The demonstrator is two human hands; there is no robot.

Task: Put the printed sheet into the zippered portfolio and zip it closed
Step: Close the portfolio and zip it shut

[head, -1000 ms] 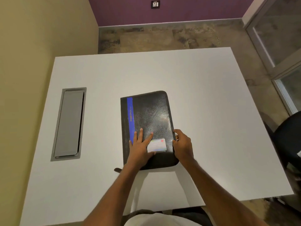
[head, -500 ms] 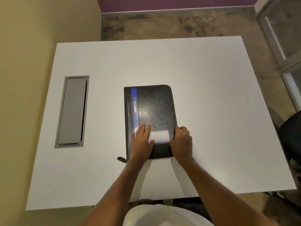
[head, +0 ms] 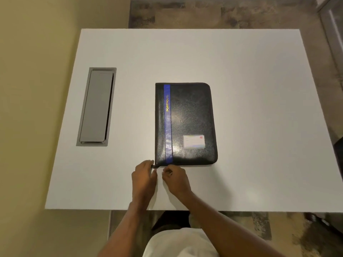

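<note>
The black zippered portfolio [head: 187, 117] lies closed and flat on the white table [head: 250, 89], with a blue stripe down its left side and a card label near its right front corner. My left hand [head: 143, 180] pinches the black zipper tail [head: 153, 166] that sticks out at the portfolio's near left corner. Just right of it, my right hand [head: 176, 179] has its fingers curled at the near edge under the blue stripe, pinching what looks like the zipper pull. The printed sheet is not visible.
A grey recessed cable hatch [head: 97, 106] is set into the table on the left. A yellow wall runs along the left side. A dark chair [head: 338, 154] shows at the right edge, and the table's front edge is close to my body.
Both hands left the portfolio's cover and came down to its near left corner. The left hand took the zipper tail; the right hand curled in at the near edge.
</note>
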